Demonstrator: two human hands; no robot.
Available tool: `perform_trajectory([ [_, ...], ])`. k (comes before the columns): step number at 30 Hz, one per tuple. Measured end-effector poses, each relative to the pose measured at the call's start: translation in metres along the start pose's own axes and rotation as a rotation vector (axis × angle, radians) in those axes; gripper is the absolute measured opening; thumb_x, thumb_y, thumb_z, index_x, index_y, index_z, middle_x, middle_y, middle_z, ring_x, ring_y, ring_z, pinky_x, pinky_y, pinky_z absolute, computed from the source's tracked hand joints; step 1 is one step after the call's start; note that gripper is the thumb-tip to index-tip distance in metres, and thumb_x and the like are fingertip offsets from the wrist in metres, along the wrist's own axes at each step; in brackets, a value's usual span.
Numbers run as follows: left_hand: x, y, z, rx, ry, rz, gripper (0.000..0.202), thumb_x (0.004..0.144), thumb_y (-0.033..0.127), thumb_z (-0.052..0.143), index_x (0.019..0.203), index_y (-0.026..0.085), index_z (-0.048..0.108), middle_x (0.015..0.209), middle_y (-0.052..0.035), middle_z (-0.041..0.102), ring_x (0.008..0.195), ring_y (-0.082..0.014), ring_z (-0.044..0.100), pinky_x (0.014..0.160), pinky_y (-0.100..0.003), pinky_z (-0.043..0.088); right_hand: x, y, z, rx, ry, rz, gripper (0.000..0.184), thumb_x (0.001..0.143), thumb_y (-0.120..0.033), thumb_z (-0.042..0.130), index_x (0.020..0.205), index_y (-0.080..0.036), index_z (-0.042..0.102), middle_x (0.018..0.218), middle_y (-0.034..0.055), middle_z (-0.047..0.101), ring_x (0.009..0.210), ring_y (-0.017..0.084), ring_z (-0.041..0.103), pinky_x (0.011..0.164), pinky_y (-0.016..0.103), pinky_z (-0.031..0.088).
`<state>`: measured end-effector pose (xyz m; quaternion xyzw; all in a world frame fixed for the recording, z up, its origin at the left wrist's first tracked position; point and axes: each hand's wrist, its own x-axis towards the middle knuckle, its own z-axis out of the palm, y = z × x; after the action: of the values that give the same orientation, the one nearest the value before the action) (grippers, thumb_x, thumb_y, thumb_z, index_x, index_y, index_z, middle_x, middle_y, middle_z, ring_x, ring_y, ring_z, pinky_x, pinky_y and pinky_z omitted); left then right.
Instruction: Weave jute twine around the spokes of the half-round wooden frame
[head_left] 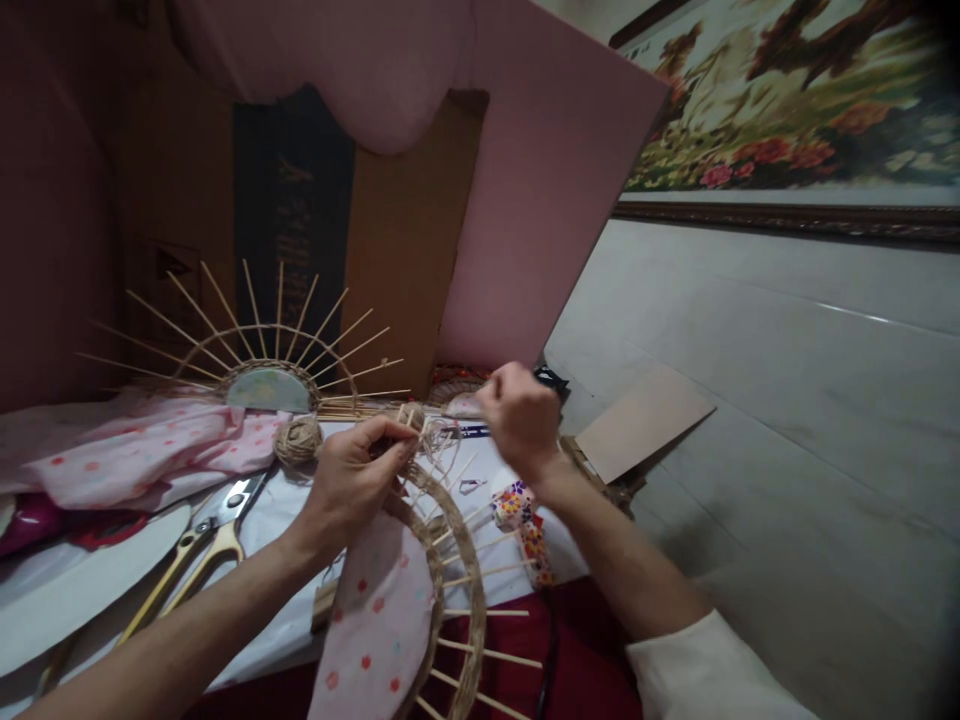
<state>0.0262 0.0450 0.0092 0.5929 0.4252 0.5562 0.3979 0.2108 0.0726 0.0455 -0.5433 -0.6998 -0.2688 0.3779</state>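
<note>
A half-round woven frame (474, 580) of thin sticks and brown twine, with pink dotted cloth (375, 610) across its middle, stands at the lower centre. My left hand (356, 475) pinches this frame at its upper end, where sticks and twine meet; the fingertips partly cover the spot. Raised to the right and a little blurred, my right hand (521, 415) is closed like a fist. What it grips, if anything, cannot be made out. Loose pale strands (442, 445) hang between the two hands. Just left of my left hand lies a ball of twine (298, 442).
A second half-round stick frame (274, 365) leans against a cardboard box (412, 250). Large scissors (217, 530) and dotted cloth (172, 450) lie at left. A flower-patterned object (529, 525) is under my right forearm. A tiled wall (787, 400) borders the right.
</note>
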Motion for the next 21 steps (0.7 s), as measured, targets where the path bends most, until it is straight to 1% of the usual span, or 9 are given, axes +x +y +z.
perform_trajectory([
  [3, 0.000, -0.003, -0.007, 0.002, 0.042, -0.013, 0.011, 0.071, 0.028, 0.069, 0.074, 0.017, 0.069, 0.058, 0.0022, 0.060, 0.047, -0.0096, 0.052, 0.042, -0.019, 0.041, 0.018, 0.051, -0.005, 0.010, 0.120, 0.239, 0.015, 0.079, -0.020, 0.046, 0.077, -0.015, 0.060, 0.066, 0.0066, 0.063, 0.057, 0.018, 0.054, 0.058, 0.028, 0.037],
  [5, 0.001, -0.003, -0.009, -0.002, 0.058, -0.001, 0.011, 0.071, 0.027, 0.069, 0.075, 0.017, 0.070, 0.062, 0.0012, 0.063, 0.052, -0.0096, 0.054, 0.045, -0.018, 0.043, 0.022, 0.082, -0.012, -0.002, 0.115, 0.350, 0.017, 0.079, -0.023, 0.046, 0.083, -0.014, 0.060, 0.070, 0.0072, 0.064, 0.063, 0.020, 0.056, 0.060, 0.029, 0.038],
  [8, 0.001, -0.001, -0.009, -0.029, 0.062, 0.000, 0.010, 0.071, 0.027, 0.069, 0.074, 0.017, 0.070, 0.064, 0.0004, 0.064, 0.055, -0.0099, 0.055, 0.047, -0.017, 0.044, 0.013, 0.120, -0.020, -0.265, -0.110, 0.615, 0.030, 0.085, -0.024, 0.037, 0.101, -0.012, 0.058, 0.080, 0.0117, 0.066, 0.072, 0.023, 0.059, 0.062, 0.030, 0.038],
  [9, 0.001, 0.001, -0.009, -0.051, 0.060, -0.020, 0.011, 0.071, 0.028, 0.070, 0.074, 0.017, 0.070, 0.063, 0.0005, 0.064, 0.053, -0.0100, 0.055, 0.045, -0.018, 0.044, 0.008, 0.132, -0.021, -0.298, -0.153, 0.661, 0.032, 0.086, -0.024, 0.035, 0.102, -0.010, 0.059, 0.082, 0.0146, 0.066, 0.073, 0.025, 0.060, 0.063, 0.031, 0.038],
  [13, 0.000, 0.007, -0.009, -0.133, 0.061, -0.089, 0.016, 0.068, 0.030, 0.072, 0.074, 0.016, 0.069, 0.060, 0.0008, 0.062, 0.048, -0.0106, 0.052, 0.039, -0.020, 0.046, -0.022, 0.177, -0.021, -0.376, -0.250, 0.779, 0.039, 0.088, -0.026, 0.032, 0.090, -0.009, 0.067, 0.087, 0.0220, 0.066, 0.081, 0.030, 0.062, 0.066, 0.035, 0.039],
  [15, 0.000, 0.009, -0.008, -0.154, 0.072, -0.101, 0.017, 0.067, 0.030, 0.073, 0.073, 0.015, 0.068, 0.061, 0.0004, 0.061, 0.048, -0.0106, 0.052, 0.038, -0.020, 0.047, -0.038, 0.195, -0.020, -0.396, -0.301, 0.802, 0.037, 0.087, -0.029, 0.038, 0.094, -0.010, 0.069, 0.090, 0.0215, 0.066, 0.084, 0.029, 0.062, 0.067, 0.034, 0.041],
  [16, 0.000, 0.010, -0.008, -0.164, 0.074, -0.107, 0.018, 0.066, 0.031, 0.073, 0.074, 0.015, 0.068, 0.061, 0.0002, 0.062, 0.048, -0.0106, 0.052, 0.038, -0.020, 0.047, -0.045, 0.202, -0.019, -0.400, -0.328, 0.803, 0.033, 0.083, -0.025, 0.044, 0.101, -0.010, 0.067, 0.094, 0.0207, 0.066, 0.084, 0.028, 0.062, 0.067, 0.033, 0.041],
  [18, -0.001, 0.009, -0.008, -0.189, 0.071, -0.115, 0.019, 0.066, 0.031, 0.074, 0.075, 0.015, 0.069, 0.062, 0.0000, 0.062, 0.048, -0.0105, 0.053, 0.039, -0.020, 0.048, -0.056, 0.211, -0.018, -0.402, -0.377, 0.791, 0.035, 0.077, -0.016, 0.049, 0.107, -0.013, 0.066, 0.107, 0.0197, 0.063, 0.083, 0.026, 0.064, 0.066, 0.032, 0.042],
  [21, 0.000, 0.008, -0.007, -0.215, 0.072, -0.118, 0.020, 0.065, 0.031, 0.075, 0.075, 0.015, 0.069, 0.062, 0.0000, 0.062, 0.048, -0.0098, 0.052, 0.038, -0.019, 0.047, -0.064, 0.215, -0.016, -0.390, -0.438, 0.766, 0.030, 0.077, -0.016, 0.045, 0.092, -0.016, 0.072, 0.102, 0.0170, 0.065, 0.080, 0.024, 0.065, 0.066, 0.031, 0.044],
])
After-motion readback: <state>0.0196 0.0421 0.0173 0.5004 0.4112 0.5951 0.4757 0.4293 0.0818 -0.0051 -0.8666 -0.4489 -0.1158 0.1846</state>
